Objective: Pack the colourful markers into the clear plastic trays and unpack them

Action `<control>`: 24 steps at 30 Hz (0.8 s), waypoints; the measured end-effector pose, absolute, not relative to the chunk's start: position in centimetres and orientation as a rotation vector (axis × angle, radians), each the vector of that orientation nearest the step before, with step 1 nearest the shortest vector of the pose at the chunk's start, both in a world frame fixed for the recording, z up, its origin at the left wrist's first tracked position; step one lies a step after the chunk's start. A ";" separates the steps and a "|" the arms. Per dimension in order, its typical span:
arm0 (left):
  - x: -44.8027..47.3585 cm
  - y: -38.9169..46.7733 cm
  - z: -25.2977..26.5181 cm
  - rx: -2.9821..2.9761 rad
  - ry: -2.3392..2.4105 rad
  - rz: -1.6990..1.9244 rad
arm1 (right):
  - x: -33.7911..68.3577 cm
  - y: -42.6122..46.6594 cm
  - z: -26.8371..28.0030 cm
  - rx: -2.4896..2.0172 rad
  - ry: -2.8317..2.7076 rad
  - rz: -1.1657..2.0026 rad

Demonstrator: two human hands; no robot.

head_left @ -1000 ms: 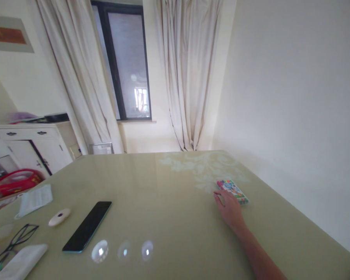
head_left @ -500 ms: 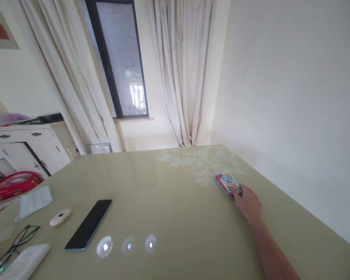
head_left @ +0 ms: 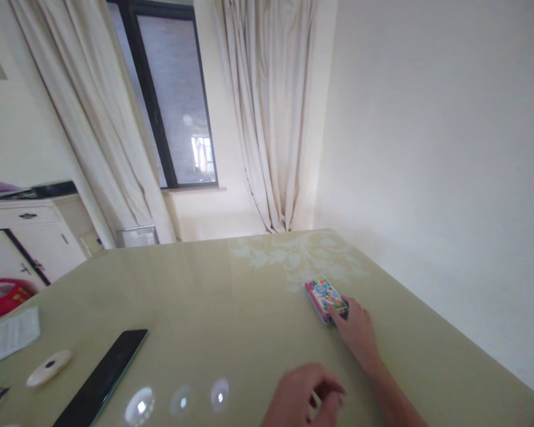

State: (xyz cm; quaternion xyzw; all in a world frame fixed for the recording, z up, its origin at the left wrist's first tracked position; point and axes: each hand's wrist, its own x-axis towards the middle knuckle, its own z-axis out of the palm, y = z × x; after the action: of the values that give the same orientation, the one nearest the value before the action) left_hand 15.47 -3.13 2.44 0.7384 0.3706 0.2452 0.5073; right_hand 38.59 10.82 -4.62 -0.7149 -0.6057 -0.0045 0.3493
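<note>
Right hand grips small, flat, rectangular, multicoloured printed pack

The pack sits right of centre in the frame, over the glossy pale-green tabletop. The right hand closes on its near right end, thumb on the printed top and fingers around the side. At the bottom edge, right of centre, the left hand is half curled, a gap between thumb and fingers, with nothing visible in it. A black rectangular phone lies lower left.
</note>
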 end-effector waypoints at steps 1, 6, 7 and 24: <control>14.8 -1.7 2.7 1.855 1.114 0.632 | 37.7 10.5 -4.6 -1.827 -1.577 -0.001; 11.6 2.0 1.3 2.082 1.647 0.496 | 31.9 7.7 -4.1 -1.664 -1.654 0.084; 11.2 2.2 0.5 2.099 1.677 0.463 | 30.7 7.0 -4.0 -1.648 -1.673 0.111; 4.5 3.1 -2.9 2.251 1.885 0.723 | 25.5 5.7 -1.1 -1.159 -2.066 0.495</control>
State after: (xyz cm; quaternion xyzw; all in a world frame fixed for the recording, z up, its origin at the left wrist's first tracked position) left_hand 4.54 3.08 -2.87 0.7430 0.6224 0.2388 0.0589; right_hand 25.50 5.67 -1.07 -0.4480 -0.7988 0.1913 0.3529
